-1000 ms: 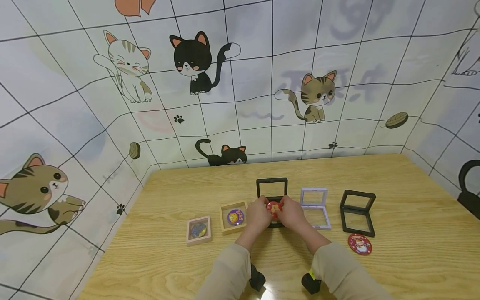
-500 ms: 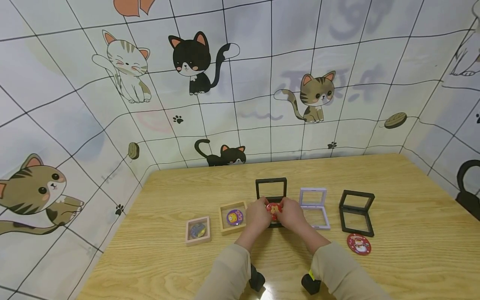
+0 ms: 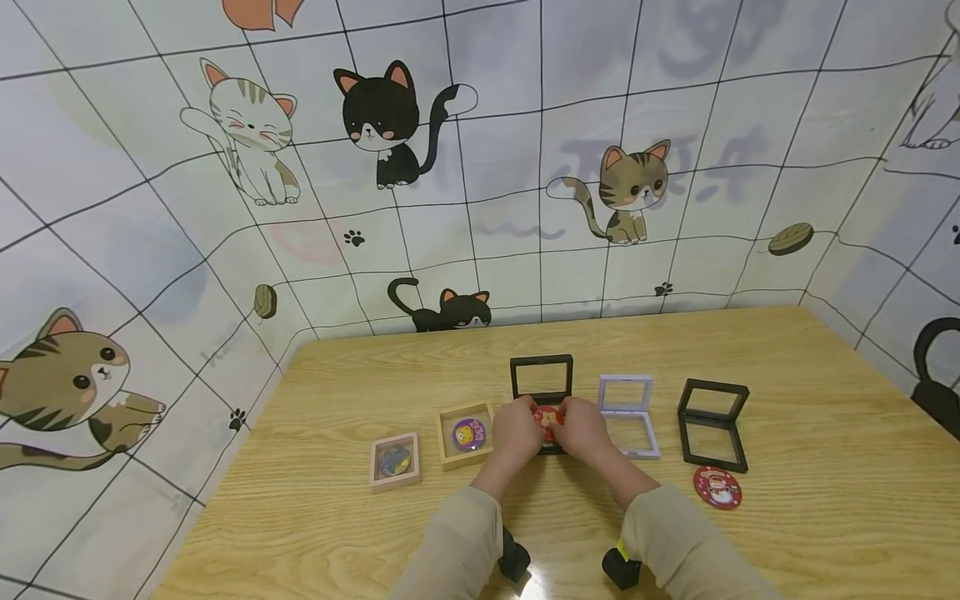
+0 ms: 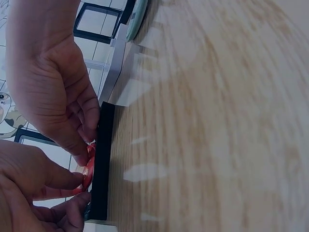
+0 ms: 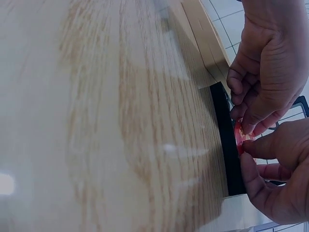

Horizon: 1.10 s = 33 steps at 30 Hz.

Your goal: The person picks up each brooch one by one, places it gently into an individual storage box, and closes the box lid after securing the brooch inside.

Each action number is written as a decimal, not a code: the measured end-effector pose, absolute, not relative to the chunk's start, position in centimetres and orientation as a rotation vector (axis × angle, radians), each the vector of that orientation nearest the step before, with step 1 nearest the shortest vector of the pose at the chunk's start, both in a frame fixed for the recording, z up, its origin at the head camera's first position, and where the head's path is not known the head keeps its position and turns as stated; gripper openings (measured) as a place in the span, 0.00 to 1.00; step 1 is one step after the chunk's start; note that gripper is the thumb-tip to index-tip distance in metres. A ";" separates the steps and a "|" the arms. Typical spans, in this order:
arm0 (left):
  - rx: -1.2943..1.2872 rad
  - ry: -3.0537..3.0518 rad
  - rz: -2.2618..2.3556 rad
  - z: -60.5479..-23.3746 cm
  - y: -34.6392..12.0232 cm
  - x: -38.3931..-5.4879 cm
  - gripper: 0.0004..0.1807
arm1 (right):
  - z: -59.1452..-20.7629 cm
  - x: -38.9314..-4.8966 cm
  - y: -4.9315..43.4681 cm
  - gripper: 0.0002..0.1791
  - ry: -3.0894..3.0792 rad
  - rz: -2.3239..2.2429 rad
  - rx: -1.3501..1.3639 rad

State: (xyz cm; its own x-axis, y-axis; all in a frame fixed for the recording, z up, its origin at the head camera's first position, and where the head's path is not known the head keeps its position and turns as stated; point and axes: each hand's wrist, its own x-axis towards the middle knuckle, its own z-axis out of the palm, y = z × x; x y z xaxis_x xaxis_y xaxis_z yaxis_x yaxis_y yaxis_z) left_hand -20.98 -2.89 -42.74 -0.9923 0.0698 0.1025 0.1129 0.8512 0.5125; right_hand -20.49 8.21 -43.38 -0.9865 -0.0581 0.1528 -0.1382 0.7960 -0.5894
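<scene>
A round red badge (image 3: pixel 548 419) with a tan figure on it lies at the open black display frame (image 3: pixel 542 361), whose lid stands up behind. On the badge's left side, my left hand (image 3: pixel 517 428) pinches its edge; my right hand (image 3: pixel 584 428) pinches the opposite edge. Seen from the left wrist, the red badge (image 4: pixel 89 170) sits tilted just inside the frame's black front wall (image 4: pixel 101 169). The right wrist view shows thumbs and fingertips of both hands meeting at the badge (image 5: pixel 239 137). Part of the frame's base is hidden by the hands.
Left of the hands stand a yellow box frame (image 3: pixel 447 454) with a purple badge and a pink box frame (image 3: pixel 378 483) with a greyish disc. To the right are a lilac frame (image 3: pixel 628 413), another black frame (image 3: pixel 716 421) and a red snowman disc (image 3: pixel 717 487).
Both hands stay at the same spot with their hold on the red badge. The head view drifts very slightly; the other things have not moved.
</scene>
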 end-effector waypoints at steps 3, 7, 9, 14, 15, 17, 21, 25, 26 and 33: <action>-0.145 -2.952 -0.806 -42.8 -2.9 -21.1 0.10 | -43.4 -20.4 8.2 0.08 -2.835 0.938 0.180; -0.161 -2.953 -0.788 -42.7 -2.8 -21.0 0.07 | -43.3 -20.2 8.2 0.07 -2.816 0.911 0.215; -0.157 -2.955 -0.778 -42.6 -2.7 -20.9 0.03 | -43.2 -20.1 8.2 0.10 -2.814 0.909 0.228; -0.121 -2.972 -0.723 -42.5 -2.6 -20.8 0.06 | -43.2 -20.1 8.1 0.17 -2.798 0.915 0.246; -0.115 -2.973 -0.714 -42.5 -2.6 -20.8 0.07 | -43.2 -20.0 8.1 0.18 -2.794 0.918 0.246; -0.109 -2.976 -0.696 -42.5 -2.5 -20.8 0.07 | -43.3 -20.1 8.0 0.19 -2.790 0.924 0.245; -0.111 -2.969 -0.667 -42.6 -2.5 -20.8 0.07 | -43.4 -20.1 8.0 0.19 -2.796 0.938 0.245; -0.117 -2.959 -0.658 -42.7 -2.4 -20.8 0.07 | -43.3 -20.1 8.0 0.15 -2.807 0.946 0.234; -0.117 -2.958 -0.660 -42.7 -2.3 -20.8 0.07 | -43.3 -20.1 8.0 0.14 -2.814 0.949 0.226; -0.090 -2.948 -0.665 -42.7 -2.3 -20.8 0.07 | -42.9 -20.0 8.5 0.07 -2.848 0.935 0.200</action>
State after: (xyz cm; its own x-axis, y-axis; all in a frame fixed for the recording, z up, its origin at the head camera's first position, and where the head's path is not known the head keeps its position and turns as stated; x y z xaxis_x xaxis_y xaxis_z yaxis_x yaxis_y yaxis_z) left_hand -20.82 -2.31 -42.67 -0.9913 0.0319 0.1276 0.0836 0.9018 0.4241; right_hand -19.96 8.50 -42.87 -0.9817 -0.0831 0.1714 -0.1685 0.7983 -0.5782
